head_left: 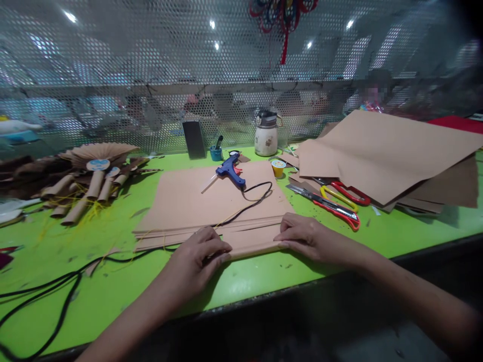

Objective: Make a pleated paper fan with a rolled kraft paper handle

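Between my two hands lies a strip of folded brown paper (252, 242) near the table's front edge. My left hand (202, 254) pinches its left end, fingers curled and thumb pressed against the fold. My right hand (302, 235) pinches the right end between thumb and fingers. Right behind the strip is a stack of brown paper sheets (188, 198). On that stack rests a blue glue gun (231, 172) with a glue stick poking out of its back, its black cord trailing toward my left hand.
Right of the stack lie a red utility knife (332, 207) and scissors (341, 193), beside large brown sheets (388, 151). A jar-like bottle (266, 138), a phone (194, 140) and a blue cup (216, 153) stand behind. Finished paper fans (94, 176) and a black cable (71, 281) occupy the left.
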`<move>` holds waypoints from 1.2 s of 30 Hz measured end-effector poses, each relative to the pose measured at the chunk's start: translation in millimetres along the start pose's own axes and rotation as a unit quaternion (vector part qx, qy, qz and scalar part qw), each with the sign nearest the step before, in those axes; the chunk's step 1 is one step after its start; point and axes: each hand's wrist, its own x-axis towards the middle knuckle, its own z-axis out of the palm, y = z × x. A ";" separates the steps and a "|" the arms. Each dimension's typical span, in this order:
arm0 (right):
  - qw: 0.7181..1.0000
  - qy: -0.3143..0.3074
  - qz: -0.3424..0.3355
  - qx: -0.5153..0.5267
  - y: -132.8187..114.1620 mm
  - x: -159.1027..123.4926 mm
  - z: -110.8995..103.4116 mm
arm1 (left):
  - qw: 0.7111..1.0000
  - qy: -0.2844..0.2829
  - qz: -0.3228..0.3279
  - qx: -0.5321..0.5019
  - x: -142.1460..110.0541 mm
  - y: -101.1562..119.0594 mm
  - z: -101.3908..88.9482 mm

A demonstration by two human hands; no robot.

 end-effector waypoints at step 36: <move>0.963 0.017 -0.097 -0.250 -5.6 -7.2 25.9 | 0.949 0.061 0.157 0.265 -4.4 4.8 12.5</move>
